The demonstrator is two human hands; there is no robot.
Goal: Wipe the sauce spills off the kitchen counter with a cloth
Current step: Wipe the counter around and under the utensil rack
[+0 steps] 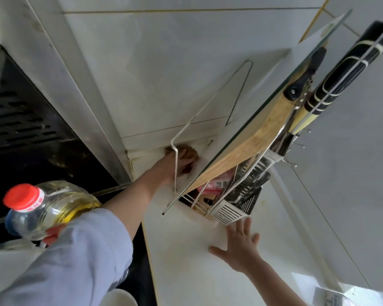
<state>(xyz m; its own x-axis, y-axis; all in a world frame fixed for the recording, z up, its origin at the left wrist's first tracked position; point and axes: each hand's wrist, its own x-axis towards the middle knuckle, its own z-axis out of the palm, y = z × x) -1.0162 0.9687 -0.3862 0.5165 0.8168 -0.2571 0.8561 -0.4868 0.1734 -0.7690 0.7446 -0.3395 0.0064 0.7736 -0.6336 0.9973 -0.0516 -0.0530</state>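
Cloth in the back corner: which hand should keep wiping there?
Left. The left hand already holds the brown cloth against the counter corner behind the rack. The right hand lies flat, fingers spread, empty, nearer the front.

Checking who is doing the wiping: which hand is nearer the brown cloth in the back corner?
Left. The left hand presses on the brown cloth in the counter's back corner; the right hand lies flat on the white counter, well short of it, beside the metal rack.
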